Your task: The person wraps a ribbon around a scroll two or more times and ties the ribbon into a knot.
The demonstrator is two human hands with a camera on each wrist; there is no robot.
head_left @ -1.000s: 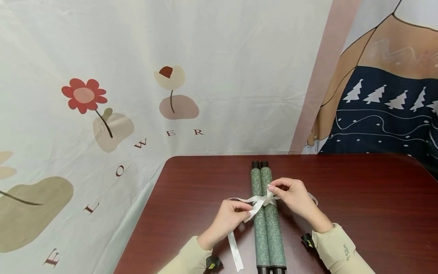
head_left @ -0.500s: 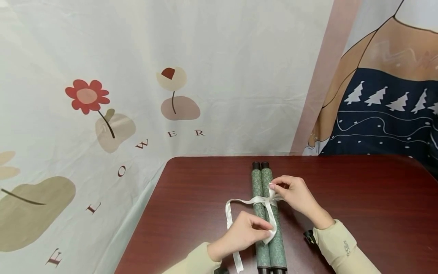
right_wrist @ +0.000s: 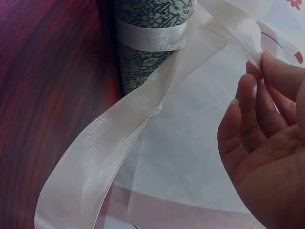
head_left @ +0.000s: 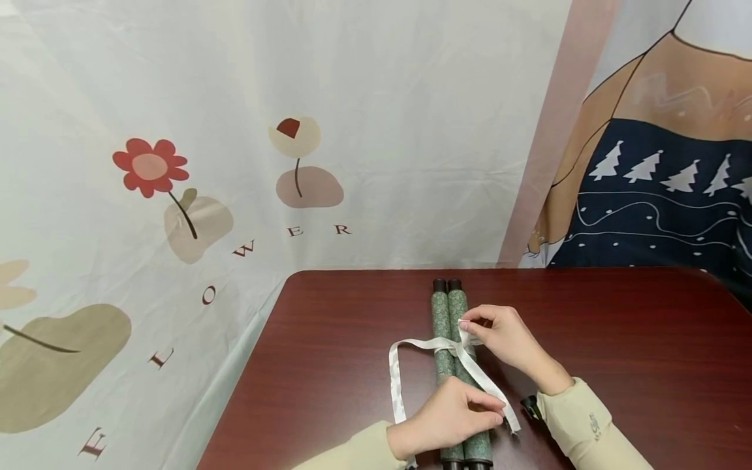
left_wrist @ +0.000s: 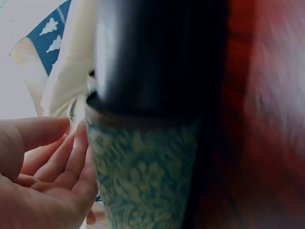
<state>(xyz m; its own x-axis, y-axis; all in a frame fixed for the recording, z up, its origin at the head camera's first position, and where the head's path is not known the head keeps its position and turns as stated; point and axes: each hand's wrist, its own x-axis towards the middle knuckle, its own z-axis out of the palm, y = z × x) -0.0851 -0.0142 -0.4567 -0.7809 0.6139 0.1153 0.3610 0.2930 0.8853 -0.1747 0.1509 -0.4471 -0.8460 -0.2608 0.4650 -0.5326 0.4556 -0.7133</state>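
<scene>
Two scrolls, covered in green patterned cloth with dark end knobs, lie side by side on the table. A white satin ribbon wraps round their middle and crosses over itself on top. My right hand pinches a short folded piece of ribbon between thumb and forefinger, raised just above the crossing. Low over the near part of the scrolls, my left hand pinches the ribbon close to its end, drawn toward the near right. In the left wrist view, a black knob fills much of the frame and the ribbon is hidden.
The dark red wooden table extends to both sides of the scrolls. Another length of ribbon loops out on the left and runs down behind the left forearm. A printed cloth hangs behind the table's far edge.
My left hand has moved right and nearer across the scrolls, pulling its ribbon tail out from the crossing. My right hand stays almost in place, still pinching the ribbon.
</scene>
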